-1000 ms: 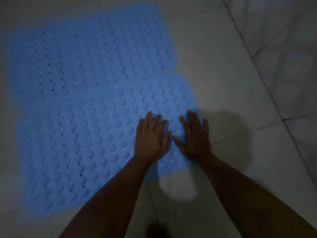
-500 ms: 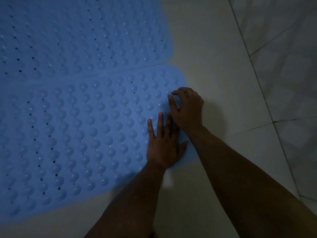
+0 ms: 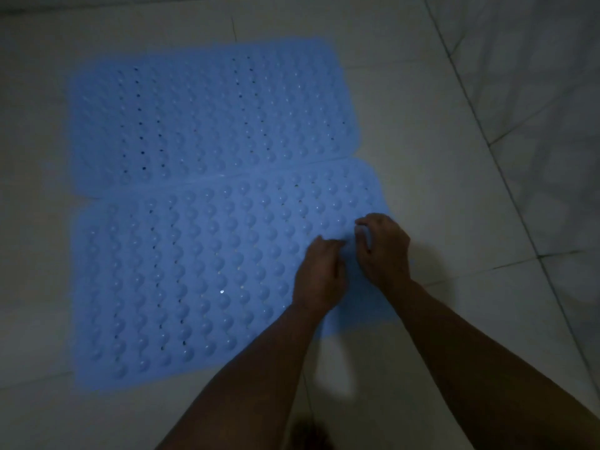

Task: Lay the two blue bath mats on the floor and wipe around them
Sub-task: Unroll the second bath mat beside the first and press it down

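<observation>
Your left hand (image 3: 319,277) and right hand (image 3: 384,248), fingers curled, rest on the nearer blue studded rubber bath mat (image 3: 181,274); whether they pinch it is unclear. The farther mat (image 3: 207,115) adjoins it on the pale tiled floor (image 3: 422,157).

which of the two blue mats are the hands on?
The near mat: both the left hand and right hand sit at its right end. The far mat is untouched.

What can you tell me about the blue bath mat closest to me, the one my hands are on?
The near blue rubbery bath mat is a rounded-corner rectangle covered in rows of raised bumps and small holes. It lies flat on the pale tiled floor, its far long edge meeting the second blue bath mat. Both hands rest on its right end, the left hand and right hand with fingers curled against the surface.
</observation>
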### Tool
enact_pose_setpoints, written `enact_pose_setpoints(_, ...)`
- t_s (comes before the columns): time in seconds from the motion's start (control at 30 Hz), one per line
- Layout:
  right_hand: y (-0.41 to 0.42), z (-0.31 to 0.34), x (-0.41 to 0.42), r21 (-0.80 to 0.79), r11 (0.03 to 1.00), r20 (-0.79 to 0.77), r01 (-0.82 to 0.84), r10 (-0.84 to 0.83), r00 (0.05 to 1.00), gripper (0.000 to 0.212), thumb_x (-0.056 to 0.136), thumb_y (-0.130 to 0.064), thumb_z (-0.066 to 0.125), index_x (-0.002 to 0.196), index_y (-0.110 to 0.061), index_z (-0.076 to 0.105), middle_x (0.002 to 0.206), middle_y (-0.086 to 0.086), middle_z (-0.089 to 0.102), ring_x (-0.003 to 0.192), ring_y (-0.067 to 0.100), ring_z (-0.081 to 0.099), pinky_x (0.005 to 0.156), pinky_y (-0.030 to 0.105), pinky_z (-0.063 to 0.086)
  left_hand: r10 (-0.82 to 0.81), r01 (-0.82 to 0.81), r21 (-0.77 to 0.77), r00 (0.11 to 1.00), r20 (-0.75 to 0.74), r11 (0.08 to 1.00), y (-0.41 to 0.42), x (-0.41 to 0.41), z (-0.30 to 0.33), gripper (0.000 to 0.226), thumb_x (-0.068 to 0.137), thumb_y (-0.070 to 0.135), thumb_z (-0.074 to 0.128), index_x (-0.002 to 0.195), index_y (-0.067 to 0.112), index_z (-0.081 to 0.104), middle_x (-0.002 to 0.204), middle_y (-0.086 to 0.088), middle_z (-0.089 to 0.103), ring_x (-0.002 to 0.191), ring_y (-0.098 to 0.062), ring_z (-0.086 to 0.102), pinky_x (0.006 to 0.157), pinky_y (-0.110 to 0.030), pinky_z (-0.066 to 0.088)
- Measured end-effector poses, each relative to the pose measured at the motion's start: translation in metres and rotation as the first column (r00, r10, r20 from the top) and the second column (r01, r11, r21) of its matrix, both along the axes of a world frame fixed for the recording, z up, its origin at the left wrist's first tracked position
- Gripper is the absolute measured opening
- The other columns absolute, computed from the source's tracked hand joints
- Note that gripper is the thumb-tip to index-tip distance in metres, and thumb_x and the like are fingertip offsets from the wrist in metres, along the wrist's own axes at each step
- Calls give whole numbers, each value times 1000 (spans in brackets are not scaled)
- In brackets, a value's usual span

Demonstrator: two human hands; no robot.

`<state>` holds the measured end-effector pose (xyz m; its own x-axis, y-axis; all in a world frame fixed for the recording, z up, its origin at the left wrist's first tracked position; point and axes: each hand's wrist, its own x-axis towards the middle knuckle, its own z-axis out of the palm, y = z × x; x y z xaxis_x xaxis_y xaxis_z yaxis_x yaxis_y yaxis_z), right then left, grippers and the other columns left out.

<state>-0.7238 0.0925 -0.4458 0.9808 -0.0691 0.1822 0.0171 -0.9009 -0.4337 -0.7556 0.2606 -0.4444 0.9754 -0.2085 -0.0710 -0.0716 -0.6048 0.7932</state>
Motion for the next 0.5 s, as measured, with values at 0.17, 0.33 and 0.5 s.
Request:
enact_pose_setpoints(0.17,65,-18,-42,-163,954,-299,-252,196,934,67,99,-48,39,158,-17,35,167,17,27,155,38,22,119,62,18,127,-162,277,982,137,947,60,-15,3,44,91,27,46,127,14,68,130,-7,67,137,-34,50,114,-46,42)
enact_pose_setpoints(0.33,97,-22,-71,-228,895,-421,-384,265,868,101,78,-63,48,162,-14,24,169,24,9,158,42,5,118,73,10,142,-202,385,973,179,900,84,-28,1,44,92,30,48,129,17,68,139,-8,64,145,-35,44,112,-49,43)
enact_pose_setpoints(0.5,95,-32,-72,-257,891,-350,-374,275,895,98,86,-75,45,163,-18,24,171,20,7,159,39,2,120,71,8,106,-193,433,970,218,881,99,-20,-1,44,95,28,47,135,18,64,145,-6,59,149,-33,38,113,-50,42)
